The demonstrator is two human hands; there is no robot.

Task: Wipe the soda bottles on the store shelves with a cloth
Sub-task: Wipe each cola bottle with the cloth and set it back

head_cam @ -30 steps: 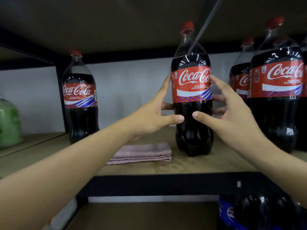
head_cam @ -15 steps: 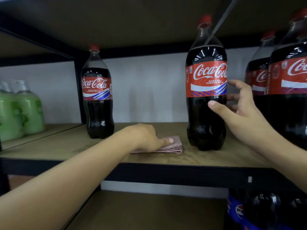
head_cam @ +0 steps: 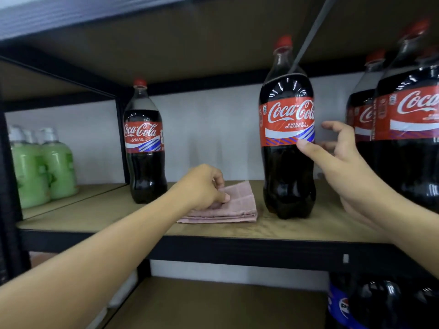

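A folded pink cloth (head_cam: pixel 240 205) lies on the wooden shelf (head_cam: pixel 237 230) between two cola bottles. My left hand (head_cam: pixel 202 185) is on the cloth's left part, fingers curled and pinching its top layer. A tall cola bottle (head_cam: pixel 288 143) with a red label stands upright just right of the cloth. My right hand (head_cam: pixel 337 153) is beside that bottle, thumb tip touching it under the label, the other fingers spread behind and apart from it. Another cola bottle (head_cam: pixel 144 143) stands farther left at the back.
More cola bottles (head_cam: pixel 408 129) crowd the shelf's right end. Green bottles with white caps (head_cam: pixel 42 165) stand in the neighbouring bay on the left, past a black upright. Dark bottles with blue labels (head_cam: pixel 370 305) sit on the shelf below. A low shelf board hangs overhead.
My left hand left the middle bottle, dropped onto the cloth and now pinches it. My right hand has loosened off the bottle, keeping only the thumb on it. The view shifted left.
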